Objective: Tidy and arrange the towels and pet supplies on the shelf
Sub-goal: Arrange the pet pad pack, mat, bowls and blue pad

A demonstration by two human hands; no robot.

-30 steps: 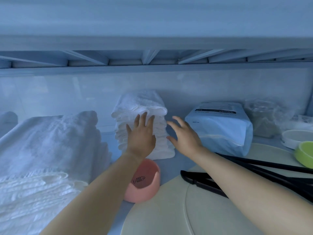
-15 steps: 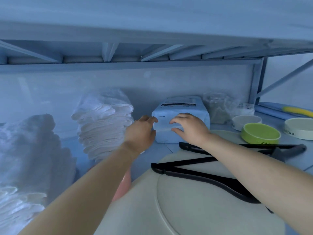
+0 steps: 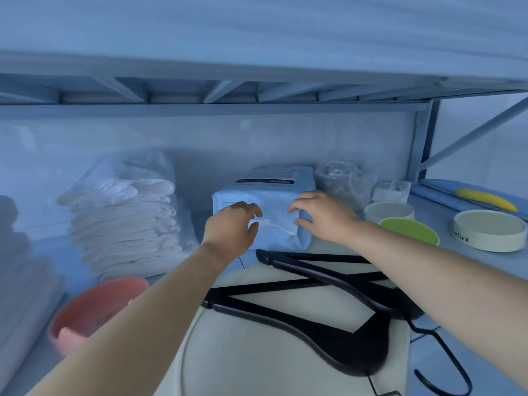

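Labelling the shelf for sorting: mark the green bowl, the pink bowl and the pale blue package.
green bowl (image 3: pixel 408 230), head view, on its inside.
pink bowl (image 3: pixel 94 303), head view, on its inner wall.
pale blue package (image 3: pixel 274 200), head view, on its upper front face.

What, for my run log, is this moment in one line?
phase: grasp | left hand: curled on pack front | right hand: curled on pack front | pack: on shelf, right of towels
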